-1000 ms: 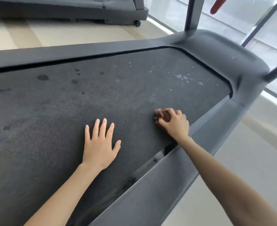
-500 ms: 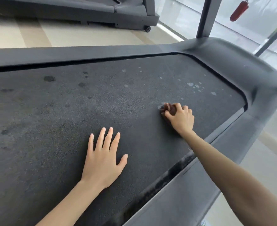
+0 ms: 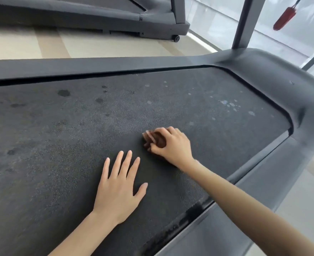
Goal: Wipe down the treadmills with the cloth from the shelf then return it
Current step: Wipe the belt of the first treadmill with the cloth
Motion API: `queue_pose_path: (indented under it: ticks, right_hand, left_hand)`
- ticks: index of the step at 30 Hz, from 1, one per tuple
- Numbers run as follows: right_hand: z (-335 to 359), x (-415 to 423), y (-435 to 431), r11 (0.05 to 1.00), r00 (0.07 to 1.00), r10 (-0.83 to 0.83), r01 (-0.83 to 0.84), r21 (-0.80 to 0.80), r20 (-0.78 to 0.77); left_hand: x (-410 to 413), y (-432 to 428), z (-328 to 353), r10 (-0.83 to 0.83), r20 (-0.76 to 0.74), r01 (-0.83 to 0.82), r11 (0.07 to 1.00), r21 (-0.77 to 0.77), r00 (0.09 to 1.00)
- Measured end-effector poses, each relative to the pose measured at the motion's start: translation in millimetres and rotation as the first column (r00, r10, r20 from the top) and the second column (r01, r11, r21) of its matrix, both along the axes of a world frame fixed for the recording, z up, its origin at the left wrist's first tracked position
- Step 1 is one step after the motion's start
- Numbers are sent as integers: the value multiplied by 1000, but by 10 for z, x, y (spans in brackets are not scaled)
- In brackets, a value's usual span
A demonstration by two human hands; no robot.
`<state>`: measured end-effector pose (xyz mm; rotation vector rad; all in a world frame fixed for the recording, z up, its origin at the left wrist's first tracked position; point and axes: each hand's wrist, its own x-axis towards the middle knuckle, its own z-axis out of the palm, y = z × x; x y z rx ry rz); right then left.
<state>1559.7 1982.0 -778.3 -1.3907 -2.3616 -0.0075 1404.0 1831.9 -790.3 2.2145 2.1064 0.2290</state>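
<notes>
The left hand (image 3: 118,189) lies flat, fingers straight and slightly spread, palm down on the dark treadmill belt (image 3: 60,145). Just beyond it and to its right, the right hand (image 3: 172,146) curls round a bunched brown cloth (image 3: 155,139) (blurred at its edge), pressing it onto the belt. Past that hand, pale spots (image 3: 228,104) mark the belt. Farther off stands a second treadmill (image 3: 115,17).
</notes>
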Motion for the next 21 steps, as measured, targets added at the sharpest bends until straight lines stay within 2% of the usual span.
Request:
queue_pose_path:
  ticks: [2, 5, 7, 8, 10, 13, 16, 18, 21]
  right_hand:
    - [48, 348, 349, 977, 977, -212, 212, -37, 16]
    - [146, 865, 842, 831, 835, -546, 550, -83, 65]
    - [132, 995, 963, 754, 762, -646, 647, -113, 53]
    - [121, 980, 951, 753, 760, -648, 649, -104, 53]
    - [99, 876, 781, 830, 832, -554, 556, -57, 38]
    - [6, 759, 301, 968, 968, -250, 249, 35, 31]
    - [-54, 836, 68, 995, 998, -38, 33, 95, 52]
    - [-54, 991, 211, 995, 997, -45, 40, 91, 54]
    - [-32, 1397, 706, 972, 973, -228, 226, 58, 35]
  left_hand:
    - [-14, -18, -5, 3, 1, -3, 1000, 7, 1000]
    - [-18, -31, -7, 6, 24, -6, 1000, 6, 1000]
    - [-2, -17, -4, 8, 30, -8, 1000, 8, 1000]
    - [18, -6, -1, 12, 26, -12, 1000, 5, 1000]
    - [69, 52, 10, 16, 28, -16, 1000, -1, 999]
    - [179, 225, 39, 11, 43, -11, 1000, 8, 999]
    - [331, 446, 54, -36, 53, 36, 999, 3, 998]
    - [477, 589, 31, -95, 36, 96, 995, -26, 995]
    - [701, 810, -41, -173, 2, 173, 985, -16, 985]
